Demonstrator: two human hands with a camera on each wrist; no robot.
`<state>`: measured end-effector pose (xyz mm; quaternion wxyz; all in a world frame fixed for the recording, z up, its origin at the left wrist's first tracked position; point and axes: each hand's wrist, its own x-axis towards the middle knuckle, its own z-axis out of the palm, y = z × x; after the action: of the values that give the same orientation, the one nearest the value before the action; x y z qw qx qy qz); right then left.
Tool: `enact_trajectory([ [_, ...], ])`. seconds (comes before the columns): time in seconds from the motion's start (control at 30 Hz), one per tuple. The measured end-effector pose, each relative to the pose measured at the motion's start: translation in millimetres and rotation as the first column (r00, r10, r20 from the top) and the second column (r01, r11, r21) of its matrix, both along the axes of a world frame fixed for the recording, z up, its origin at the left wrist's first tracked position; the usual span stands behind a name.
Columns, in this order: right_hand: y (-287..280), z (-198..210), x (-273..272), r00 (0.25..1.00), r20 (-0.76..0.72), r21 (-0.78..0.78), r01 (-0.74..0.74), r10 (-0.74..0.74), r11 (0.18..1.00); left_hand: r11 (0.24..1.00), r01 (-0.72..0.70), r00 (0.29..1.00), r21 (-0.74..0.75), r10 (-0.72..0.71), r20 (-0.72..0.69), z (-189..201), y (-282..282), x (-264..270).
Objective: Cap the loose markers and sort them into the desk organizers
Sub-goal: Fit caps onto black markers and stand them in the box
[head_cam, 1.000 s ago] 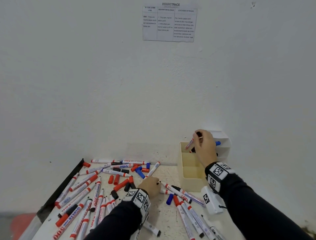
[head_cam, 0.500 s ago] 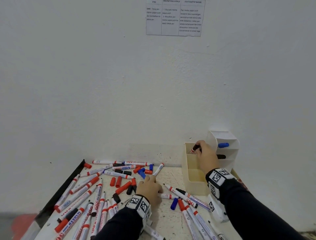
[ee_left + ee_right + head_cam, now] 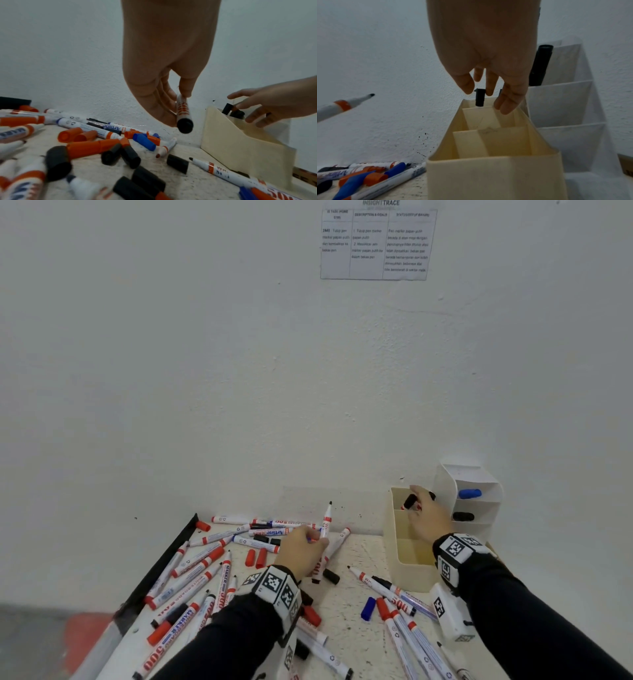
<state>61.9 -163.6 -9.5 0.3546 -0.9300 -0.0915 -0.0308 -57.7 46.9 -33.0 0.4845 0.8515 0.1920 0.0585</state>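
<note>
I have an uncapped marker (image 3: 325,529) pinched in my left hand (image 3: 301,553), thumb and fingers curled round its barrel, black tip pointing up toward the wall and its black butt end hanging below my fingertips, lifted clear of the counter (image 3: 346,594). Under and to the left of that hand lies the heap of loose markers (image 3: 191,573), most of them bare-tipped, with red caps (image 3: 255,557), black caps (image 3: 177,163) and a blue cap (image 3: 368,608) scattered among them. My right hand (image 3: 428,518) hovers over the far compartment of the cream organizer (image 3: 407,573), fingers relaxed and spread downward, gripping nothing that I can see; a black-capped marker (image 3: 479,99) stands in that far compartment just below my fingertips, and the nearer compartments under my palm show only bare walls. Right of that hand, touching the cream one, stands the white tiered organizer (image 3: 486,491), with a blue-capped marker (image 3: 470,493) in an upper slot and a black-capped one (image 3: 463,516) in the slot below. More markers (image 3: 407,631) lie on the counter below my right wrist, beside the cream organizer's near corner
</note>
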Motion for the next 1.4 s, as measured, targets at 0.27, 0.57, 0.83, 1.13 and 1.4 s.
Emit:
enact_trajectory([
  [0.27, 13.0, 8.9, 2.3, 0.998, 0.048, -0.049, 0.035, -0.032, 0.998, 0.991, -0.131, 0.99, -0.037, 0.128, -0.065, 1.9, 31.1, -20.5],
  [0.57, 11.7, 19.5, 13.1, 0.982, 0.176, -0.085, 0.081, -0.065, 0.993, 0.976, -0.213, 0.975, -0.039, 0.21, -0.077, 1.7, 57.5, -38.9],
  [0.83, 47.6, 12.0, -28.3, 0.972, 0.194, -0.25, -0.078, 0.129, 0.965, 0.979, -0.206, 0.978, -0.004, 0.206, -0.043, -3.5, 62.8, -59.5],
  [1.13, 99.9, -46.1, -93.8, 0.898, -0.281, -0.424, -0.433, 0.339, 0.795, 0.986, -0.156, 0.986, 0.052, 0.159, -0.049, -9.6, 65.8, -87.9],
  [1.4, 104.6, -51.3, -104.8, 0.924, -0.135, -0.353, -0.383, 0.358, 0.854, 0.988, -0.112, 0.991, 0.103, 0.119, -0.061, -22.8, 67.4, -104.2],
])
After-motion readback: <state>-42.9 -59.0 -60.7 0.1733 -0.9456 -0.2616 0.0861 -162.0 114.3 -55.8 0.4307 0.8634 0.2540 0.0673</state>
